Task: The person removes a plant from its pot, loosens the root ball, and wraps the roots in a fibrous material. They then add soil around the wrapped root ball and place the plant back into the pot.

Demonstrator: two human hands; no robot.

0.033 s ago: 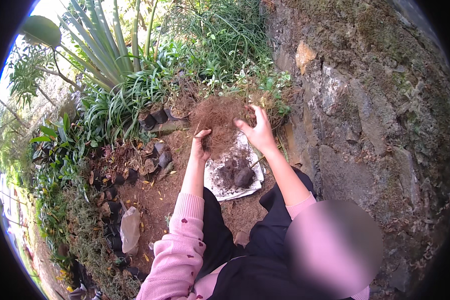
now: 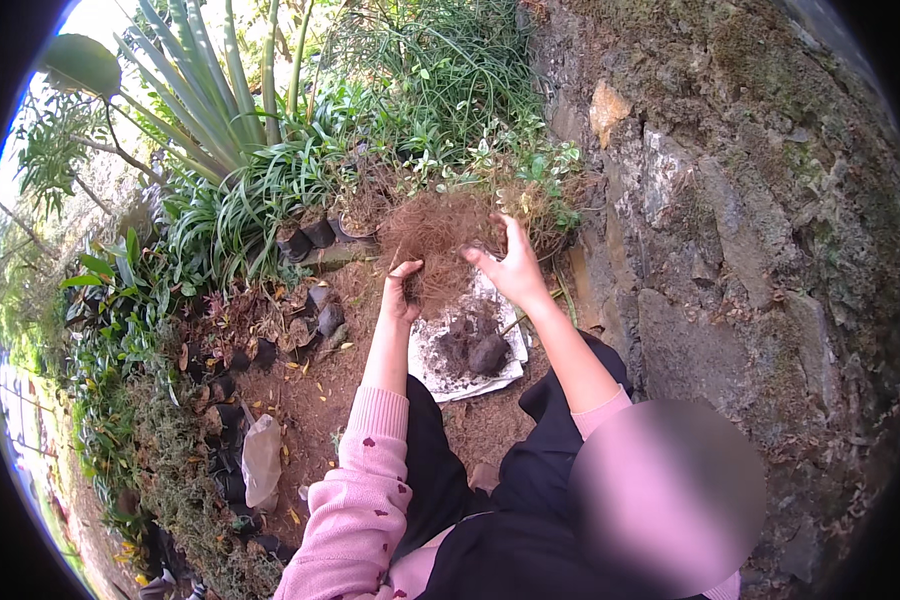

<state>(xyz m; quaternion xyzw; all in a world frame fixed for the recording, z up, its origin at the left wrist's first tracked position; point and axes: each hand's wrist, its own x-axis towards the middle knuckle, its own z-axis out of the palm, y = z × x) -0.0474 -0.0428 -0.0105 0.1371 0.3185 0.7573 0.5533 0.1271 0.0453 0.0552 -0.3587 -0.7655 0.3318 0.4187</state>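
Observation:
I hold a tangled clump of brown fibrous roots up with both hands. My left hand grips its lower left side, and my right hand clasps its right side with the fingers spread into the fibres. Below the clump a white sheet lies on the ground with dark soil clods on it. Pink sleeves cover both my forearms.
A rough stone wall rises close on the right. Black nursery pots stand behind the clump among long-leaved green plants. More small black pots and a clear plastic bag lie on the bare earth at left.

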